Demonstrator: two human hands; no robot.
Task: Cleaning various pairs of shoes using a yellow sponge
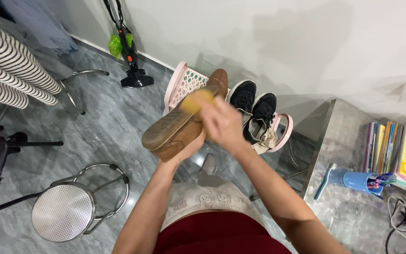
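Observation:
My left hand (186, 149) grips a brown leather shoe (175, 134) from below, sole turned up and toe pointing away toward the wall. My right hand (222, 124) holds a yellow sponge (197, 101) against the sole near the front of the shoe; the hand is blurred with motion. Both forearms reach out over my lap, which shows a white top and dark red skirt.
A pink shoe rack (179, 84) behind holds a pair of black sneakers (254, 110). A round metal stool (66, 209) stands at lower left. A grey table (348, 141) at right carries books (395, 150) and a blue holder (358, 181). A mop (130, 56) leans on the wall.

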